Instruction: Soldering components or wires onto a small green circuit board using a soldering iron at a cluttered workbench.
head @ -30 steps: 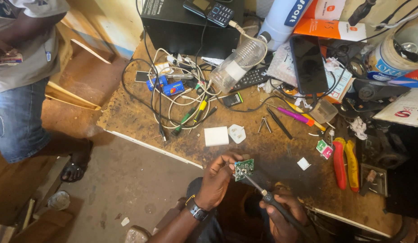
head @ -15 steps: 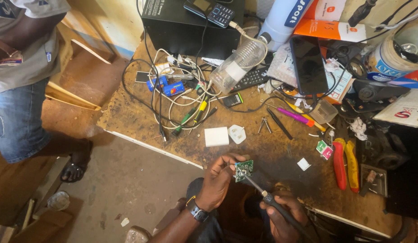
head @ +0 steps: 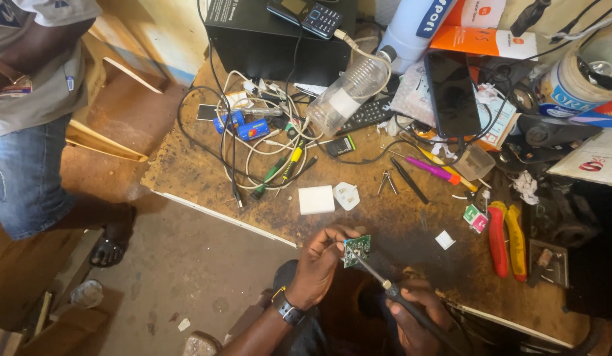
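Holding steady since 1 s ago: left hand (head: 319, 267) pinches circuit board (head: 357, 250), right hand (head: 411, 313) grips soldering iron (head: 378, 280), tip on board.

Right hand (head: 411, 316) partly cut off by bottom edge; circuit board (head: 356, 250) components too small to discern; desk (head: 398, 217) far corner hidden under clutter.

A cluttered, scarred wooden workbench (head: 398, 217) holds a tangle of cables (head: 260, 145), a clear plastic bottle (head: 349, 92) lying on its side, a black smartphone (head: 452, 92), red-and-yellow-handled pliers (head: 505, 237) and a white charger block (head: 316, 200). Beside the bench stands another person in jeans (head: 23, 178) and sandals.
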